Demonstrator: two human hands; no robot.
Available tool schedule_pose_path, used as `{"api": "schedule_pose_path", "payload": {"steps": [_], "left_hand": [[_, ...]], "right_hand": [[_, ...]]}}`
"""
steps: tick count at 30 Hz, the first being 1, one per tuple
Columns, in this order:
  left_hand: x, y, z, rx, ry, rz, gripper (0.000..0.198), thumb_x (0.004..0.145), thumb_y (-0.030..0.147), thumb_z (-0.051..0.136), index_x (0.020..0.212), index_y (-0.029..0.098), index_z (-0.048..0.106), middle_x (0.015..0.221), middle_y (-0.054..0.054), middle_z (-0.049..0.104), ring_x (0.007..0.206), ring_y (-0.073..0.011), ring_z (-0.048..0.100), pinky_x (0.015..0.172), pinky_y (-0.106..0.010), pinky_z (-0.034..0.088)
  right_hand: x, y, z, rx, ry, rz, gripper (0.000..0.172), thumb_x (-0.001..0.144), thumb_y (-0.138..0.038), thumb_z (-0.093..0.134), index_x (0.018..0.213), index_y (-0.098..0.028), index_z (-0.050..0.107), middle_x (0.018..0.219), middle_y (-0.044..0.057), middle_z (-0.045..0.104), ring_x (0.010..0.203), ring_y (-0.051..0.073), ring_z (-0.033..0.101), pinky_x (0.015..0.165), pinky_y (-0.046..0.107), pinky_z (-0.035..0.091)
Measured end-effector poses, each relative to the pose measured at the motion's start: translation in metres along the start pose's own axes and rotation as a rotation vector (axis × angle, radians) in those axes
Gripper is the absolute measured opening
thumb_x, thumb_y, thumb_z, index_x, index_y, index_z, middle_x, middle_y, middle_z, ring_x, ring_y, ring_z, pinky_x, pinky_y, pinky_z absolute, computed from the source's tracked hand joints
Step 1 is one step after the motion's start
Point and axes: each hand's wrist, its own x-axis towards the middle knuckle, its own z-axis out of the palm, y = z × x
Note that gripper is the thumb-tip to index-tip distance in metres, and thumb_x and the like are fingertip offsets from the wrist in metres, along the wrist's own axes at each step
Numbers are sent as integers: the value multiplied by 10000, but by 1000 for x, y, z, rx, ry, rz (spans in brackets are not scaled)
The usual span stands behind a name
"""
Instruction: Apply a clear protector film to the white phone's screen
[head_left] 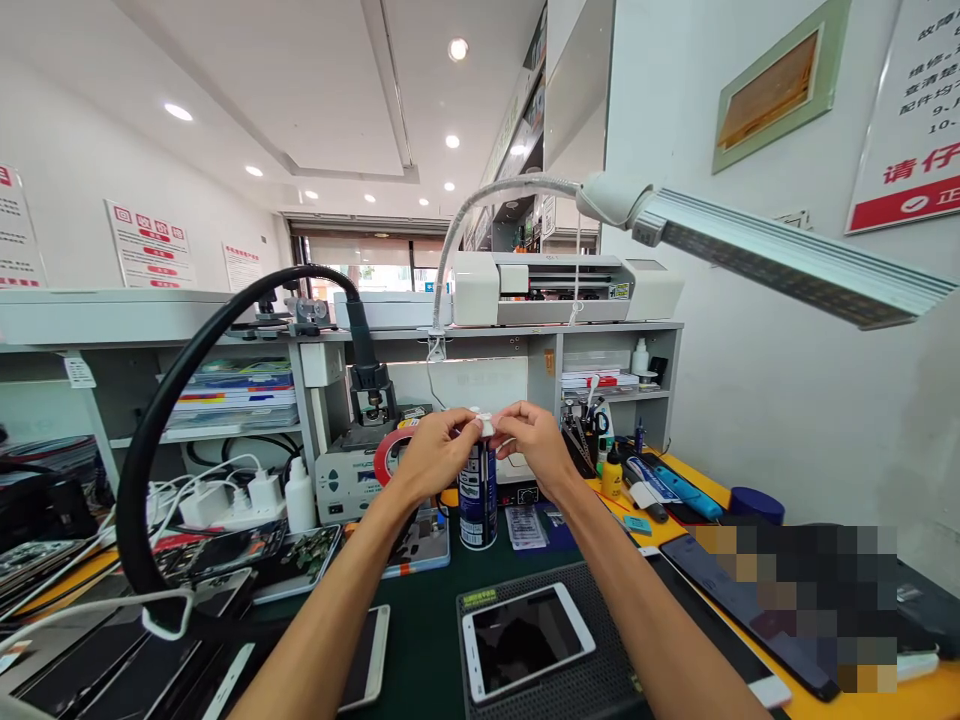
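Note:
Both my hands meet over the top of a blue spray can (478,500) that stands upright on the dark green mat (420,610). Between their fingertips is a small white piece (486,425); whether it is the can's nozzle or something separate, I cannot tell. My left hand (441,452) pinches it from the left, thumb and fingers closed. From the other side my right hand (534,443) pinches at it too. Nearer to me, a white-framed phone (527,640) with a dark screen lies face up on a black perforated pad (600,610).
A black flexible hose (142,430) arches at left, beside a hot-air station (346,475). A lamp (787,255) reaches over the right side. Phones (739,600) and a yellow bottle (611,475) lie or stand at right. A white squeeze bottle (299,500) stands left.

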Motion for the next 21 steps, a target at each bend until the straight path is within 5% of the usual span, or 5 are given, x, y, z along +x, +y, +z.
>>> {"api": "schedule_pose_path", "payload": {"steps": [3, 8, 15, 21], "left_hand": [[0, 1, 0, 4, -5, 6, 355, 992, 405, 488, 822, 187, 710, 795, -7, 718, 748, -185, 645, 651, -276, 484], [0, 0, -1, 42, -30, 9, 372, 1002, 434, 498, 828, 178, 705, 692, 19, 668, 635, -154, 599, 582, -267, 454], [2, -4, 1, 142, -19, 5, 288, 1003, 412, 595, 1114, 156, 666, 1047, -42, 697, 870, -181, 683, 771, -359, 588], [2, -15, -4, 357, 139, 43, 304, 993, 367, 616, 1242, 193, 628, 1276, -93, 640, 1073, -227, 653, 914, -447, 567]], "right_hand": [[-1, -3, 0, 1, -73, 5, 357, 744, -422, 790, 977, -152, 770, 849, 72, 761, 812, 230, 716, 551, 267, 554], [-2, -4, -1, -8, -65, 4, 353, 782, -473, 762, 913, -151, 824, 978, 105, 784, 848, 241, 721, 597, 290, 568], [0, 2, 1, -16, -48, -23, 386, 774, -455, 777, 994, -140, 818, 933, 106, 789, 868, 259, 734, 657, 329, 600], [21, 17, -4, -198, 199, -46, 295, 899, -392, 719, 1012, -123, 760, 945, 95, 773, 865, 230, 732, 738, 368, 605]]}}
